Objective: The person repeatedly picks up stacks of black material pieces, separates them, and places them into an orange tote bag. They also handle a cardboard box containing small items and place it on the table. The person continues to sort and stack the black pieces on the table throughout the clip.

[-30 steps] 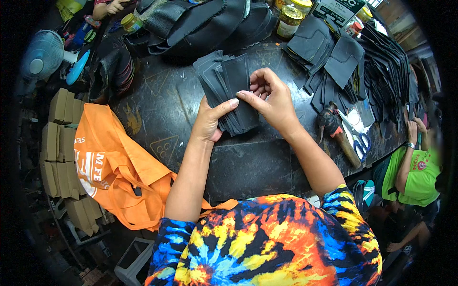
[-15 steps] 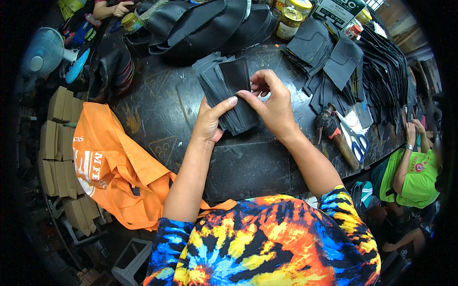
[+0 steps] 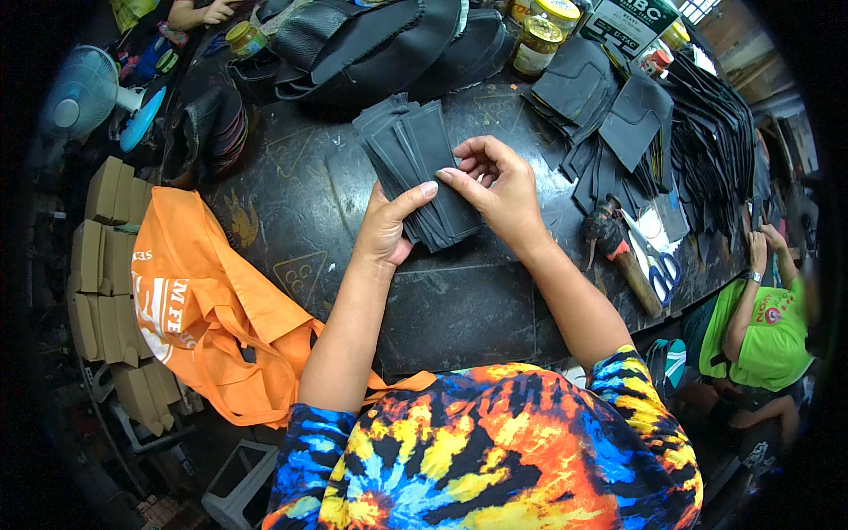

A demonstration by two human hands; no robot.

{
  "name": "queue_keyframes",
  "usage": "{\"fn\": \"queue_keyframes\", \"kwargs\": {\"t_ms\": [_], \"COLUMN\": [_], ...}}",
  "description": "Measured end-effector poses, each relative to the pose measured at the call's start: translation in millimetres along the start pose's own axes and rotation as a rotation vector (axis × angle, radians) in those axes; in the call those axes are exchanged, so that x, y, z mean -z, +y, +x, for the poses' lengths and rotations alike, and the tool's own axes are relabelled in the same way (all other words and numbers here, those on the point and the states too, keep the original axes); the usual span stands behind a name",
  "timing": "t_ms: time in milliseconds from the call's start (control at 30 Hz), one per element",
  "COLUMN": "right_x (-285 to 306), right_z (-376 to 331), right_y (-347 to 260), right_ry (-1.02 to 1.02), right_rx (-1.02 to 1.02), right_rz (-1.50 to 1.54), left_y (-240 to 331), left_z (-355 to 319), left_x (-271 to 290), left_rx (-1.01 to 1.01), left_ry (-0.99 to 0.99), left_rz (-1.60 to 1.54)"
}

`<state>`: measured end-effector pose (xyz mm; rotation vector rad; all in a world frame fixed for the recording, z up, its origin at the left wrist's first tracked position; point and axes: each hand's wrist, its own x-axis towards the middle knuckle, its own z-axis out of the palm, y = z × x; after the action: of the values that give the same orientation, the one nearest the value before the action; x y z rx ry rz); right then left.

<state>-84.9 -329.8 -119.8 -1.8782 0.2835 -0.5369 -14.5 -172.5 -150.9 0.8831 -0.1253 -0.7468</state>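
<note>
A fanned stack of thin black strips (image 3: 419,146), wider at the far end and leather-like, lies in my left hand (image 3: 391,221) above the table. My left thumb presses across the top pieces while the other fingers support the stack from beneath. At the stack's right edge, my right hand (image 3: 496,181) pinches the border of the upper strip between thumb and curled fingers. Pale outlines run along the edges of several strips.
Black leather pieces (image 3: 371,49) and glass jars (image 3: 536,49) line the table's far side. Stacked black cutouts (image 3: 636,115), a hammer (image 3: 632,265) and scissors (image 3: 661,269) lie right. An orange bag (image 3: 221,309) hangs left. A person in green (image 3: 760,331) sits far right.
The top strip looks lighter grey now, where a darker face showed before. My right fingers have shifted slightly along the stack's right edge; my left hand keeps its hold.
</note>
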Motion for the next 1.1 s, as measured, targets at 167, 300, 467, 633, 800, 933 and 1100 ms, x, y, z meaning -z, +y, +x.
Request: {"fn": "queue_keyframes", "kwargs": {"t_ms": [167,300,467,633,800,933,1100], "right_x": [-2.1,-2.0,-0.5,11.6,36.6,28.5,8.6], "right_z": [0.8,1.6,-0.1,8.4,22.1,15.5,6.9], "right_y": [1.9,1.8,4.4,8.2,7.5,8.9,11.6], "right_ry": [0.015,-0.022,0.039,-0.067,-0.090,-0.162,-0.216], "right_rx": [-0.030,-0.120,0.205,-0.064,-0.170,-0.217,-0.285], "right_rz": [0.097,0.086,-0.144,0.329,0.674,0.677,0.509], "left_y": [-1.5,-2.0,-1.3,1.8,3.4,3.2,2.2], "left_z": [1.6,1.6,1.9,1.2,-0.8,-1.8,-1.3], "left_x": [1.3,1.3,1.4,2.1,1.5,3.0,5.3], "left_rx": [0.002,-0.010,0.016,0.063,0.094,0.103,0.096], "left_ry": [-0.009,-0.011,0.007,0.031,0.030,0.002,-0.030], "left_rz": [0.002,0.013,-0.033,-0.099,-0.135,-0.202,-0.167]}}
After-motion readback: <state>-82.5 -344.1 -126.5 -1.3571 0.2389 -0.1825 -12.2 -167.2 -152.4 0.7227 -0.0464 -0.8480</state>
